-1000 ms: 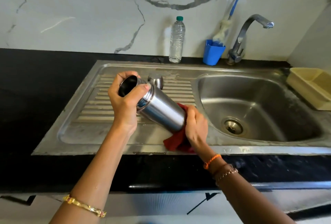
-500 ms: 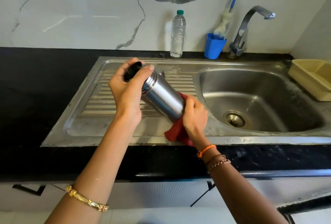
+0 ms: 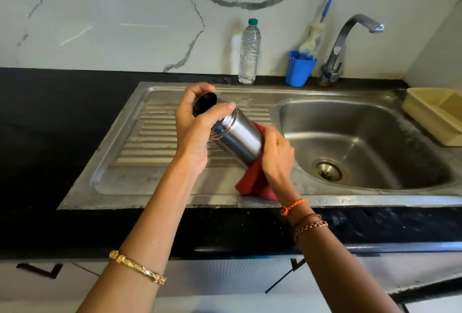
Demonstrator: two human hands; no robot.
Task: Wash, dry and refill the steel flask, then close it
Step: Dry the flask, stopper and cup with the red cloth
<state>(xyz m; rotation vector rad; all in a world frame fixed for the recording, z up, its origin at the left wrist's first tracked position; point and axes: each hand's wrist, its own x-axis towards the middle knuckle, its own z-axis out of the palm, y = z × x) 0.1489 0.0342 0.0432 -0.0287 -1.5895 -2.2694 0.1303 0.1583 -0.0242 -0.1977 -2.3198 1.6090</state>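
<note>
Over a steel sink's draining board (image 3: 155, 137), the left hand (image 3: 195, 135) grips the open flask (image 3: 237, 137) by its neck, tilted, while the right hand (image 3: 276, 157) clutches a red cloth (image 3: 252, 182) around its base. Drying appears underway; refilling and closing remain.

Bright even light, glare on sink (image 3: 375, 122), wide-angle bowing at edges

White marble-veined wall (image 3: 125, 12); black countertop (image 3: 50, 137); steel sink (image 3: 375, 137); chrome tap (image 3: 350, 42); pale cabinets (image 3: 225, 282) below.
</note>
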